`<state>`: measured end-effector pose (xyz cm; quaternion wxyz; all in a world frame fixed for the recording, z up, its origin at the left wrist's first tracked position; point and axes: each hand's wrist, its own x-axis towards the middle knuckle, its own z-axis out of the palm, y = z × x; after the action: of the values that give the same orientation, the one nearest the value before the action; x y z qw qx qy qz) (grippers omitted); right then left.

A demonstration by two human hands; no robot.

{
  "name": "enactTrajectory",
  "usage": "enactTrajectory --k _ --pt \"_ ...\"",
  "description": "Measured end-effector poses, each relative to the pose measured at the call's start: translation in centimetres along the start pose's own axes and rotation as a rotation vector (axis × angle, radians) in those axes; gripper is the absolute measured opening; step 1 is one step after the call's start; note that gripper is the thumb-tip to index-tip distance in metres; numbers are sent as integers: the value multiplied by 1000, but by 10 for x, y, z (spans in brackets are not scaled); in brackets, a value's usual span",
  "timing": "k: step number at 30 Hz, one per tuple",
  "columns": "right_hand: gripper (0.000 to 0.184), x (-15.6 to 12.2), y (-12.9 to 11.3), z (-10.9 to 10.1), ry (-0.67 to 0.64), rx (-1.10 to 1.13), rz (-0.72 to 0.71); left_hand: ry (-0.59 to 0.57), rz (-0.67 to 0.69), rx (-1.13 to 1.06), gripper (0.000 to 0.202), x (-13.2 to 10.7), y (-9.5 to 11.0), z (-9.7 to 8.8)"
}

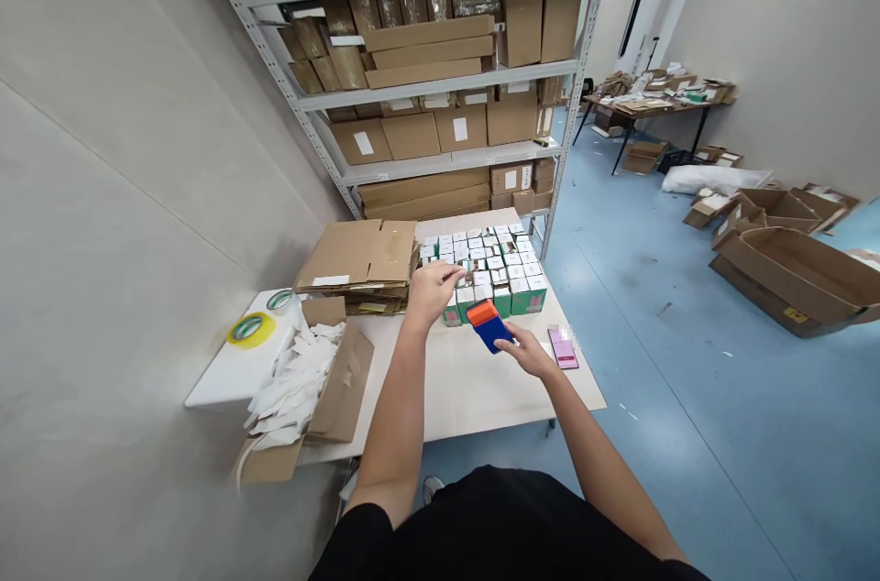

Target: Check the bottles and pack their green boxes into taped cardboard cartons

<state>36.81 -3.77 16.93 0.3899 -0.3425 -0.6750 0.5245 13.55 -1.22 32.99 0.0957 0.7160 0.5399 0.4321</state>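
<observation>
My right hand (526, 349) grips the lower end of a small blue and orange box (489, 328), held tilted above the table. The box's orange end points away from me, toward the cartons. My left hand (432, 292) is closed, thumb and fingertips pinched together over the front left of several white-topped green cartons (528, 298). What the left fingers pinch, if anything, is too small to make out. The cartons stand in tight rows at the back of the white table (474, 389), some with their top flaps raised. A phone (564, 348) with a pink screen lies near the right edge.
Flattened cardboard boxes (350, 253) are stacked left of the cartons. An open cardboard box (340, 379) full of white paper strips sits at front left, beside tape rolls (251, 329). A loaded metal shelf (440, 91) rises behind. Large cardboard boxes (790, 288) lie on the right floor.
</observation>
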Motion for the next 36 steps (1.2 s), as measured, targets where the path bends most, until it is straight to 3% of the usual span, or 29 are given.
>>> enactTrajectory --k 6,10,14,19,26,36 --pt "45 11 16 27 110 20 53 192 79 203 25 -25 -11 14" --pt "42 27 19 51 185 -2 49 220 108 279 45 -55 -18 10" --pt "39 52 27 79 220 -92 84 365 -38 259 74 -79 -32 -35" --pt "38 88 24 130 187 -108 69 460 -201 164 71 -110 -72 -108" --pt "35 135 -8 244 26 -172 -36 617 -420 42 57 -169 -146 -180" --pt "29 202 -6 471 -280 -402 -208 879 -683 110 49 -278 -248 -307"
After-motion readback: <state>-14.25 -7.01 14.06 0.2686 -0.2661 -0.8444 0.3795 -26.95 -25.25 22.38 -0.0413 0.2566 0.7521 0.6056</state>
